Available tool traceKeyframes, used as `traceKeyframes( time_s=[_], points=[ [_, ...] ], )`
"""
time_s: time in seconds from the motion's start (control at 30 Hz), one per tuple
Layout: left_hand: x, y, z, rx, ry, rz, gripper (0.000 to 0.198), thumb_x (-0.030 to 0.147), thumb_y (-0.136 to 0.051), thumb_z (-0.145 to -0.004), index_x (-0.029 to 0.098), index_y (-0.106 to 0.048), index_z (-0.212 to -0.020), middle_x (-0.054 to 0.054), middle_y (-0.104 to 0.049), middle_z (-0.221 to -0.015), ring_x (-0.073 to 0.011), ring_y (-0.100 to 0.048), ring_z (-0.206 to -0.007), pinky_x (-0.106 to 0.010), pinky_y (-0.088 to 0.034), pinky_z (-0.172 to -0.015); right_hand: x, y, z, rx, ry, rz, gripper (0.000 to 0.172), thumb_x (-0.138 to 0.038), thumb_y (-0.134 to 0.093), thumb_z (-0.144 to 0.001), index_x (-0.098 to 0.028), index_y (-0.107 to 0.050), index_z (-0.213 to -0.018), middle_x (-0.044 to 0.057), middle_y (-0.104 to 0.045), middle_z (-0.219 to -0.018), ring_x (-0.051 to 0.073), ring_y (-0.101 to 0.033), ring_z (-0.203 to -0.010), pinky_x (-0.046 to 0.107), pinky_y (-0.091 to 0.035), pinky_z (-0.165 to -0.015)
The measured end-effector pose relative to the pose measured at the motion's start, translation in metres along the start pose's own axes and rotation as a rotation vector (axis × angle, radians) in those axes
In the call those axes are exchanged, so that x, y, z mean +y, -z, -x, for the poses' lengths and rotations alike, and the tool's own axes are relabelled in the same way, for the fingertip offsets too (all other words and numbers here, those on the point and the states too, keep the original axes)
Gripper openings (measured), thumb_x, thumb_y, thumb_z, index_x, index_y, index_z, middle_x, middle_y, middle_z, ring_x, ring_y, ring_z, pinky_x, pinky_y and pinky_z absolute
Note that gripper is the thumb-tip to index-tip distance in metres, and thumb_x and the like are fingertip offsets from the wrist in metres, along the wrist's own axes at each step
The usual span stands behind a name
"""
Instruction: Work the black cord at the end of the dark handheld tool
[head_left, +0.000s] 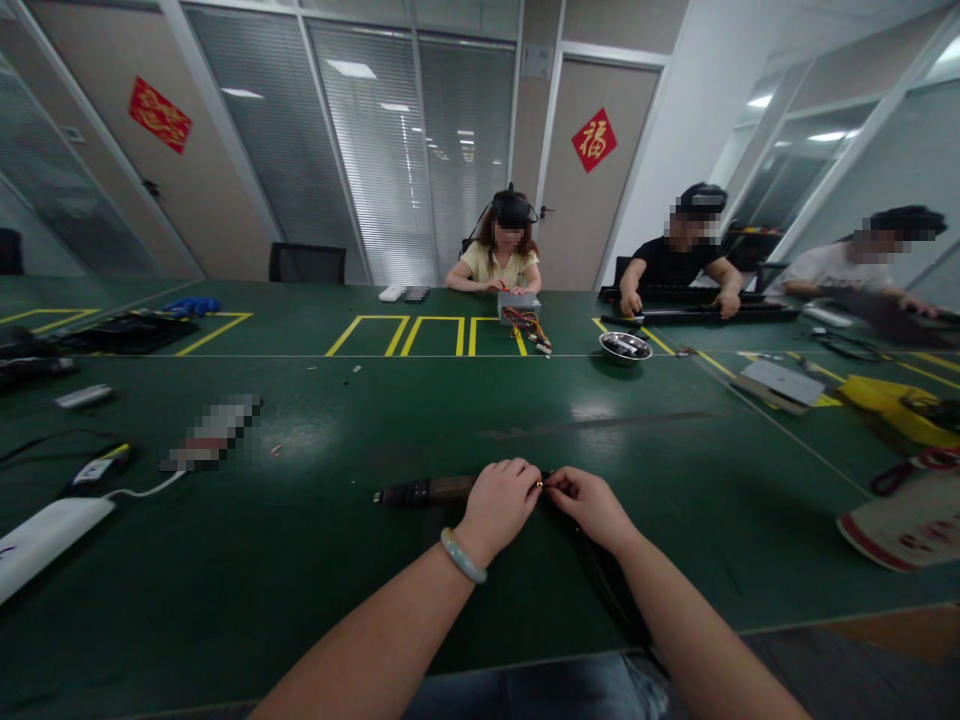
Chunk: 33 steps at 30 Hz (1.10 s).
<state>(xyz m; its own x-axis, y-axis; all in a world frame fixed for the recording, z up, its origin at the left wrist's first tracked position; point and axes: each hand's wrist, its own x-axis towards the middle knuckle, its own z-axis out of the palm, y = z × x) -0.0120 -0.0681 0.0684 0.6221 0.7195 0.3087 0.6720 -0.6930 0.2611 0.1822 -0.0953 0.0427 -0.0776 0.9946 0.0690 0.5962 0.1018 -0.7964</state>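
A dark, tube-shaped tool (442, 490) lies on the green table, its tip pointing left. My left hand (504, 505) is closed over the tool's right end, with a pale bangle on the wrist. Just right of it, my right hand (589, 505) pinches at the same end, where a small gold-coloured bit shows between the two hands. What the right fingertips hold is too small to name. A black cable (604, 580) runs from there under my right forearm to the table's front edge.
On the left are a white power strip (56, 540) and a blurred-out phone (217, 430). A metal bowl (625, 348) stands ahead, near a grey box with coloured wires (519, 305). A white-and-red container (900, 525) is at right. Three people sit across the table.
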Motion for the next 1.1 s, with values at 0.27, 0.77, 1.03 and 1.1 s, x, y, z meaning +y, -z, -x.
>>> traceKeyframes(
  time_s=[0.27,0.77,1.03,1.1],
  points=[
    [-0.0007,0.0011,0.0000,-0.005,-0.004,0.016,0.014,0.030,-0.048,-0.096,0.022,-0.058,-0.100,-0.003,-0.058,-0.101,-0.0182,-0.056,-0.094,-0.031,-0.045,-0.081,-0.0017,0.0000,0.0006,0.000,0.002,-0.014,0.015,-0.030,-0.056,-0.084,-0.021,-0.066,-0.092,0.000,-0.068,-0.081,0.015,-0.062,-0.072,0.026,-0.044,-0.065],
    [-0.0012,-0.0012,-0.0005,0.002,0.002,-0.005,0.012,0.030,-0.050,-0.095,0.022,-0.058,-0.099,-0.002,-0.058,-0.100,-0.0178,-0.055,-0.093,-0.031,-0.044,-0.080,0.0006,-0.0004,-0.0001,-0.007,-0.005,-0.019,0.015,-0.030,-0.057,-0.084,-0.021,-0.066,-0.092,0.000,-0.068,-0.080,0.015,-0.062,-0.072,0.026,-0.045,-0.065],
    [-0.0011,-0.0015,-0.0003,0.014,-0.008,0.008,0.012,0.030,-0.050,-0.096,0.022,-0.059,-0.099,-0.002,-0.058,-0.100,-0.0174,-0.055,-0.094,-0.031,-0.044,-0.081,-0.0015,0.0005,0.0007,0.000,-0.002,-0.029,0.015,-0.031,-0.058,-0.084,-0.021,-0.066,-0.091,0.000,-0.067,-0.078,0.015,-0.061,-0.070,0.025,-0.044,-0.064],
    [-0.0011,-0.0012,-0.0002,0.016,-0.007,0.012,0.013,0.030,-0.049,-0.096,0.022,-0.059,-0.099,-0.002,-0.059,-0.101,-0.0174,-0.055,-0.094,-0.031,-0.045,-0.081,-0.0011,0.0005,0.0007,-0.001,-0.005,-0.028,0.014,-0.030,-0.058,-0.084,-0.021,-0.066,-0.091,-0.001,-0.067,-0.078,0.014,-0.060,-0.069,0.025,-0.044,-0.064]
  ],
)
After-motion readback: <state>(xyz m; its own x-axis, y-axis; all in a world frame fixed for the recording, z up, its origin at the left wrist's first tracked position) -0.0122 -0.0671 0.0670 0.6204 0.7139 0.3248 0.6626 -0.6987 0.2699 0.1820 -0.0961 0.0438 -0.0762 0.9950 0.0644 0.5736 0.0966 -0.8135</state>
